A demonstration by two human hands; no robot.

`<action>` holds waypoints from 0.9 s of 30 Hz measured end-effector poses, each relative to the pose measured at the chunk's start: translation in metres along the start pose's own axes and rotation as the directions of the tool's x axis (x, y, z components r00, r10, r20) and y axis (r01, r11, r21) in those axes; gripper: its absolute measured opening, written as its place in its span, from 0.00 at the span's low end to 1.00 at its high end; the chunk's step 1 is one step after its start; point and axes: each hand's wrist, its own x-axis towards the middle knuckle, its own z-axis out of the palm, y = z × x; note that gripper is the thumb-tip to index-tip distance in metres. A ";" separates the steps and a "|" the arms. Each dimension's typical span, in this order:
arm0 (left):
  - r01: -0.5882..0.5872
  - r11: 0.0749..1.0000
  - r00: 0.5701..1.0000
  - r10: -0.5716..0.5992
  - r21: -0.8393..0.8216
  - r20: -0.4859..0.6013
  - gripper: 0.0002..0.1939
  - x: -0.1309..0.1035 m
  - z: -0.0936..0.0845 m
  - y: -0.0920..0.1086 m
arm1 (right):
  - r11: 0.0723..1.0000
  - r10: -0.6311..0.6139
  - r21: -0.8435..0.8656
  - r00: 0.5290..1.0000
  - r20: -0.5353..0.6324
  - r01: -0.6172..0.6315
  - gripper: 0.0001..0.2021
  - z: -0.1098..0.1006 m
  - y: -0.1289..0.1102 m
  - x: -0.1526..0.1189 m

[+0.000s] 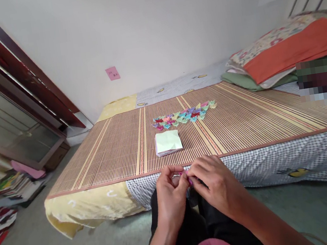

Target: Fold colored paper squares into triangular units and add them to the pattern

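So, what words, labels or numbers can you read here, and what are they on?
None can be read clearly.
Pink sheet on the wall: dark marks, too small and blurred to read.
Stacked books or papers on the left: any print is too blurred.
Paper stack on the mat: no writing visible.

Hands (pixel 172 199) (pixel 215 184) pinching pink paper (pixel 190 182), striped mat (pixel 118 149)

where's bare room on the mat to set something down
The striped mat is bare left of the paper stack, out to the mat's left edge, and right of the stack, towards the bedding. It is crowded just behind the stack, with small folded papers, and near the front edge, where the left hand and right hand hold a small pink piece.
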 end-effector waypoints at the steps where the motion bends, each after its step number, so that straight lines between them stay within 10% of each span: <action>1: -0.014 0.999 1.000 0.015 0.032 -0.011 0.09 -0.001 0.001 0.000 | 1.000 0.003 -0.009 1.000 0.012 -0.002 0.09 0.000 0.000 0.000; 13: -0.138 0.958 0.990 0.142 0.250 0.005 0.03 -0.011 0.013 -0.002 | 0.995 0.090 -0.039 0.995 -0.038 -0.092 0.11 0.005 -0.001 -0.006; 27: -0.096 0.994 0.991 0.099 0.044 -0.086 0.15 0.022 -0.019 -0.017 | 0.993 0.115 -0.022 0.992 -0.052 -0.117 0.11 0.038 0.001 0.032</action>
